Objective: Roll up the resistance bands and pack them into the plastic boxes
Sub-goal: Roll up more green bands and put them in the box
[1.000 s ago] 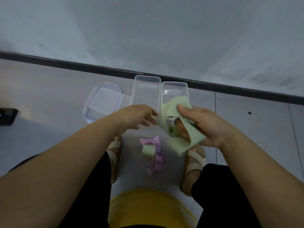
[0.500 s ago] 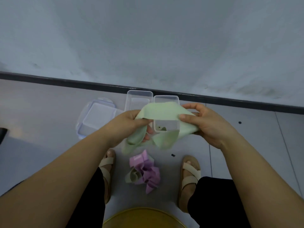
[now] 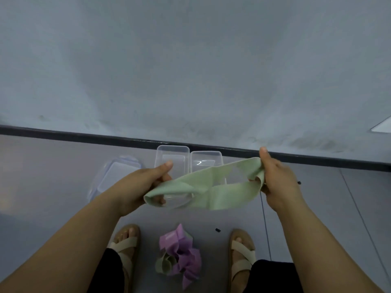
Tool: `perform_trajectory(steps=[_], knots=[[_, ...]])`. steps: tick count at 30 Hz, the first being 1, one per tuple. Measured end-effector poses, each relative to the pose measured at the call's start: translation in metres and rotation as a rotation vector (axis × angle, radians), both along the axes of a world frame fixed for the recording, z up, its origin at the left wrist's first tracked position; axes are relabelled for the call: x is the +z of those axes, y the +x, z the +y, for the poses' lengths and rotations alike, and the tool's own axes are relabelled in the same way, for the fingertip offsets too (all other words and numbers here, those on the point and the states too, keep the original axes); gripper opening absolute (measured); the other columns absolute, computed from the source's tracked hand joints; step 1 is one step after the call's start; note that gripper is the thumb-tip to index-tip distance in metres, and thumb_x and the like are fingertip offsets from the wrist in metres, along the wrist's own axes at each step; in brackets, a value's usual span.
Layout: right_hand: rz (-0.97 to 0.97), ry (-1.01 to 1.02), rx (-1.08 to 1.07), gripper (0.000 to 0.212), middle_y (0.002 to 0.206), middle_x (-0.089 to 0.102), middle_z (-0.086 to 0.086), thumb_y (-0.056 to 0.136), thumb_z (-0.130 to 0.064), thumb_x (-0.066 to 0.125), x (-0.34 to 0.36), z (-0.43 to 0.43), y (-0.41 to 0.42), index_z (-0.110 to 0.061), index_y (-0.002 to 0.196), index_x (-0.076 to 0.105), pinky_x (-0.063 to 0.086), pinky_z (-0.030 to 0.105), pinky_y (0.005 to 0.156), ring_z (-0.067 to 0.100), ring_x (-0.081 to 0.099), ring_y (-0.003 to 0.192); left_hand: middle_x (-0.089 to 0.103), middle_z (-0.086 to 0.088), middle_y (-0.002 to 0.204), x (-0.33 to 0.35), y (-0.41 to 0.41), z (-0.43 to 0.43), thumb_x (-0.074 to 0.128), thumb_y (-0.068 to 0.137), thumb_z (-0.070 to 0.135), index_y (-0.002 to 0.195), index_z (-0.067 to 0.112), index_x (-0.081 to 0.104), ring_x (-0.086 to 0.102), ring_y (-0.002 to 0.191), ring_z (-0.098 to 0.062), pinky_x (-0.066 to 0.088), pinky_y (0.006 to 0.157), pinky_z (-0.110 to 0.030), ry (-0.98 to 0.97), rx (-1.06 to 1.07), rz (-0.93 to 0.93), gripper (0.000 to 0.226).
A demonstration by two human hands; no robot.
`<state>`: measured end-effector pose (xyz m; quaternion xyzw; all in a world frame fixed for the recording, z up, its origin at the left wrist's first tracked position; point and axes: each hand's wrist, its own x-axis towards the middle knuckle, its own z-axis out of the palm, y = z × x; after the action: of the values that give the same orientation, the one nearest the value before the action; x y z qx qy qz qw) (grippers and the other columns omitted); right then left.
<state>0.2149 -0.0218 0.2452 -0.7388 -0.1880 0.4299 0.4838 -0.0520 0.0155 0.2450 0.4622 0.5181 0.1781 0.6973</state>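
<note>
Head view: a person's left hand (image 3: 143,185) grips one end of a pale green flat elastic resistance band (image 3: 211,187), with fingers curled inside its loop. The right hand (image 3: 277,178) pinches the other end with the thumb raised. The band stretches between the hands, its long axis running left to right and rising slightly toward the right hand, and its two strands cross near the middle. It is held in the air in front of two clear rectangular plastic boxes (image 3: 173,158) (image 3: 206,158) standing side by side on the grey tiled floor (image 3: 53,166) by the dark skirting (image 3: 84,136). A clear plastic lid (image 3: 116,176) lies to their left. Between beige sandals (image 3: 124,246) lies a crumpled heap of purple bands (image 3: 184,256), with a small rolled green band (image 3: 166,264) touching it.
</note>
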Motion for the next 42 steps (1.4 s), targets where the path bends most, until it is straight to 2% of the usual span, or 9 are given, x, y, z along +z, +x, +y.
perform_trajectory(steps=[5,10,15,20,24,29,33,38,42], knots=[[0.279,-0.087,-0.054,0.052,0.097,0.066,0.013,0.084,-0.053,0.056,0.001,0.001,0.001,-0.005,0.104,0.06,0.055,0.041,0.07,0.026,0.064,0.086,0.052,-0.004,0.054,0.007,-0.005,0.006,0.09,0.042,0.037,0.059,0.013,0.065,0.051,0.048,-0.013,0.048,0.049,-0.023,-0.098,0.065,-0.35,0.039],[0.413,-0.044,-0.128,0.045,0.052,0.05,0.003,0.083,-0.053,0.056,0.003,0.001,0.008,-0.01,0.068,0.053,0.04,0.031,0.05,0.017,0.048,0.052,0.061,-0.006,0.066,0.005,-0.007,0.015,0.07,0.068,0.01,0.074,0.008,0.062,0.061,0.054,-0.013,0.051,0.046,-0.024,-0.115,0.246,-0.266,0.011],[0.444,-0.05,-0.06,0.045,0.047,0.04,0.001,0.086,-0.052,0.053,0.001,0.001,0.005,-0.013,0.064,0.047,0.04,0.029,0.055,0.016,0.041,0.051,0.06,-0.004,0.064,-0.001,-0.007,0.017,0.052,0.088,0.014,0.079,0.009,0.055,0.057,0.054,-0.013,0.051,0.046,-0.022,-0.076,0.318,-0.206,0.01],[-0.123,-0.244,0.353,0.041,0.079,0.057,0.005,0.09,-0.048,0.051,-0.009,-0.001,-0.002,-0.008,0.094,0.059,0.054,0.04,0.076,0.019,0.055,0.071,0.055,0.002,0.056,0.004,-0.002,0.013,0.05,0.093,0.018,0.077,0.013,0.052,0.053,0.046,-0.008,0.043,0.042,-0.018,-0.061,0.244,-0.214,0.017],[-0.433,-0.256,0.623,0.044,0.132,0.051,0.002,0.091,-0.044,0.051,-0.017,-0.007,-0.011,-0.019,0.128,0.049,0.039,0.03,0.091,0.019,0.051,0.115,0.055,0.003,0.067,0.006,0.001,0.008,0.062,0.074,0.032,0.076,0.02,0.058,0.052,0.06,-0.01,0.041,0.053,-0.022,0.029,0.046,-0.225,0.013],[-0.242,-0.046,0.983,0.059,0.139,0.037,-0.018,0.086,-0.026,0.064,-0.009,-0.013,-0.027,-0.047,0.133,0.035,0.031,0.025,0.101,0.007,0.03,0.133,0.057,0.011,0.066,0.008,0.017,-0.003,0.067,0.082,0.036,0.077,0.03,0.059,0.052,0.064,-0.005,0.039,0.058,-0.02,0.234,-0.326,0.055,0.012],[-0.122,0.016,1.173,0.057,0.127,0.04,-0.037,0.08,-0.026,0.07,-0.008,-0.013,-0.041,-0.058,0.118,0.042,0.026,0.024,0.109,-0.004,0.031,0.129,0.056,0.004,0.067,0.016,0.019,-0.004,0.068,0.08,0.038,0.078,0.03,0.063,0.05,0.062,-0.01,0.036,0.057,-0.02,0.254,-0.358,-0.048,0.009],[-0.01,0.037,1.25,0.037,0.122,0.058,-0.019,0.079,-0.026,0.069,-0.009,-0.015,-0.05,-0.038,0.112,0.058,0.034,0.027,0.106,-0.001,0.048,0.121,0.058,0.007,0.064,0.013,0.01,0.002,0.068,0.069,0.032,0.071,0.027,0.066,0.052,0.058,-0.005,0.042,0.053,-0.015,0.147,-0.257,-0.301,0.006],[0.034,-0.036,1.128,0.025,0.093,0.069,0.003,0.081,-0.032,0.064,-0.005,-0.015,-0.048,-0.012,0.096,0.066,0.048,0.04,0.09,0.018,0.063,0.088,0.056,0.003,0.061,0.011,0.006,0.008,0.057,0.076,0.019,0.073,0.017,0.062,0.052,0.053,-0.007,0.043,0.049,-0.016,0.074,-0.057,-0.385,0.006]])
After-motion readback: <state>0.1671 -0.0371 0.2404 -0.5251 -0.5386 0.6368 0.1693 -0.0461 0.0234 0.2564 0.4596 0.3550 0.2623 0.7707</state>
